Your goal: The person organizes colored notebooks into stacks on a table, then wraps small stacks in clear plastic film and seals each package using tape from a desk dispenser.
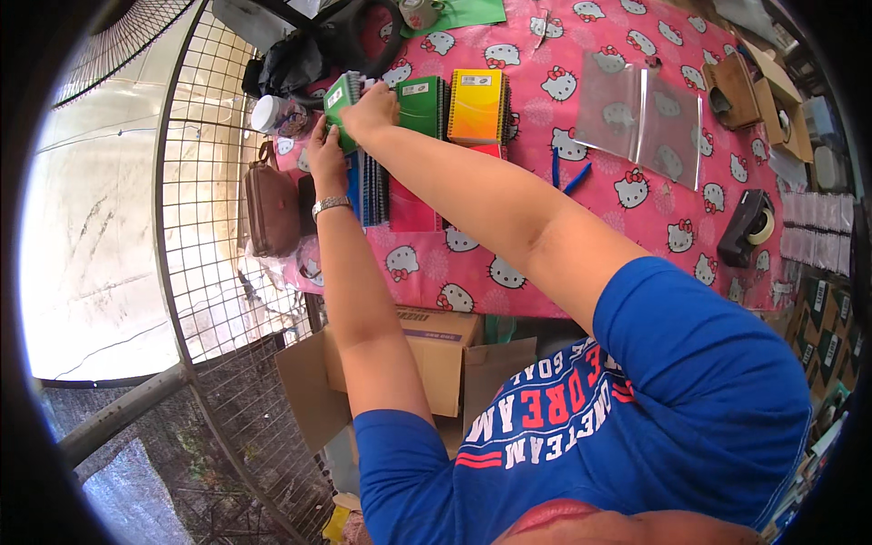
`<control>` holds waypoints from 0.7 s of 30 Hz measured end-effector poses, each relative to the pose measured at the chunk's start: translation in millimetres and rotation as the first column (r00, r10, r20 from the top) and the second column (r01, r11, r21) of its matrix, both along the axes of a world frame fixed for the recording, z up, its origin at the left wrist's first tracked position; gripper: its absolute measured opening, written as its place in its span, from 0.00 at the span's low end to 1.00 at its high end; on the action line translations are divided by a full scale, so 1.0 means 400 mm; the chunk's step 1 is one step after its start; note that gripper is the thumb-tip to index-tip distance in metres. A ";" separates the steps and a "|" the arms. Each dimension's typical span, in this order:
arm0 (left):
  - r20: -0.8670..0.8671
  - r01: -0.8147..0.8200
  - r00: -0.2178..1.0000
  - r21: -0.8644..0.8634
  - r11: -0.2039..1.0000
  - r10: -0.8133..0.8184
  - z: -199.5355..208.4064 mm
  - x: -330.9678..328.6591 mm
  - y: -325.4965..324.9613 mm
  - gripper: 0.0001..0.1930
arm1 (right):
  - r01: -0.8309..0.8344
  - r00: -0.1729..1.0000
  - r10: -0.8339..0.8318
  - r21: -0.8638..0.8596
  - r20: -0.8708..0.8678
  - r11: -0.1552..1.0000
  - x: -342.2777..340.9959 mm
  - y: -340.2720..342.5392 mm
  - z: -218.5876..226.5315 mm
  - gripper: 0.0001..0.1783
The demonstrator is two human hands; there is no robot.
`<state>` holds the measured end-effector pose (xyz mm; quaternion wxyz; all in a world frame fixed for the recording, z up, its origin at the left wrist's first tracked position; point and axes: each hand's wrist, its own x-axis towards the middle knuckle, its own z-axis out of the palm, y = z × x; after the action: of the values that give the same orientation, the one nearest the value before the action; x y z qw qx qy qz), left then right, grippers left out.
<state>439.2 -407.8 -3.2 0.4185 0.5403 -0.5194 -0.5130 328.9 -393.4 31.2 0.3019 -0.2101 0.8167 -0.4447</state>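
At the far left of the table my right hand (pixel 371 111) closes on the right side of a green spiral notebook (pixel 340 94), which is tilted. My left hand (pixel 327 153) grips the same notebook at its lower left edge; its fingers are partly hidden. Just right of my hands lies another green notebook (pixel 418 98), with a yellow spiral notebook (pixel 476 104) beside it. Nearer to me are blue notebooks (pixel 372 193) with dark spirals and a red notebook (pixel 414 207), partly covered by my right forearm.
A pink patterned cloth (pixel 536 236) covers the table. On it lie a clear plastic bag (pixel 636 118), a blue tool with two handles (pixel 569 174), a tape dispenser (pixel 747 229), a brown pouch (pixel 272 209) and a lidded jar (pixel 280 116). An open carton (pixel 427 359) stands below the front edge.
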 end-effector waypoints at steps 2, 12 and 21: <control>-0.092 0.051 0.994 -0.062 0.997 -0.057 0.019 -0.009 -0.014 0.24 | -0.022 0.942 0.108 -0.264 0.317 0.964 -0.026 -0.012 0.024 0.29; -0.625 0.131 0.774 0.000 0.991 -0.102 0.187 -0.007 0.294 0.24 | -0.572 0.703 0.712 -0.598 -0.004 0.561 -0.248 0.199 0.139 0.40; -0.782 0.053 0.491 0.467 0.883 0.384 0.009 -0.080 0.716 0.19 | -0.224 0.954 0.254 0.186 -0.160 0.957 -0.434 0.291 -0.156 0.38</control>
<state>407.4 -121.6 0.3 0.5376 0.3412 -0.0597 -0.7688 155.4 -276.8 -31.2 0.2941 -0.3214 0.8435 -0.3142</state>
